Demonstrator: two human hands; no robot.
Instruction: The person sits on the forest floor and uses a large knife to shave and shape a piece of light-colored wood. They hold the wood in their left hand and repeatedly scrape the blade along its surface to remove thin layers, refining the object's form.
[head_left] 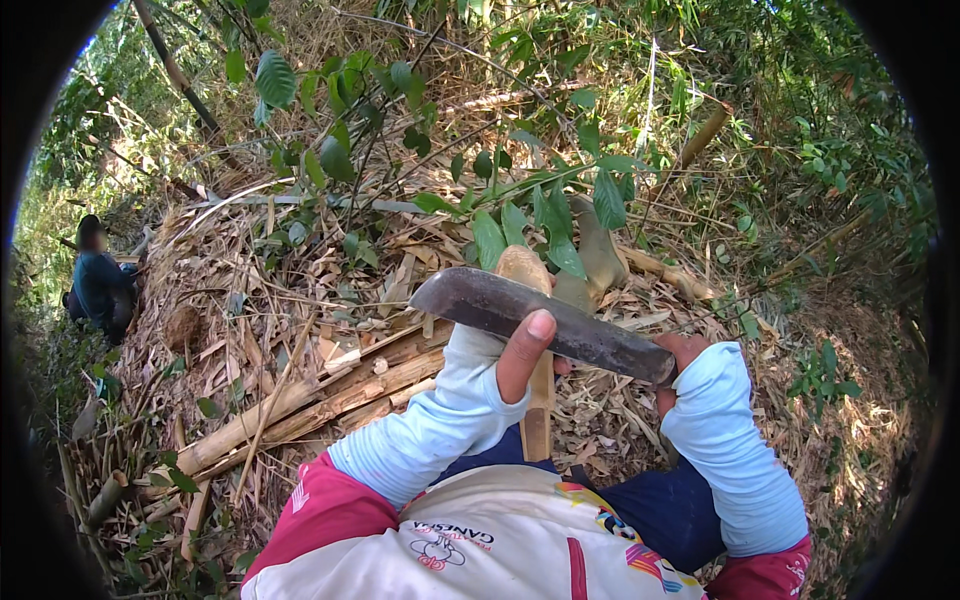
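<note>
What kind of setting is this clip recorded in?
Probably a bamboo thicket on a wooded slope: split pale bamboo poles, a carpet of dry brown leaf litter and broad-leaved green saplings surround the person's work.

Head view. The right hand (678, 352) gripped a dark machete (540, 322) laid across an upright bamboo strip (535, 350), which the left hand (520, 355) steadied. Split bamboo culms (300, 405) lay on leaf litter; another person (98, 285) crouched far left.
</note>
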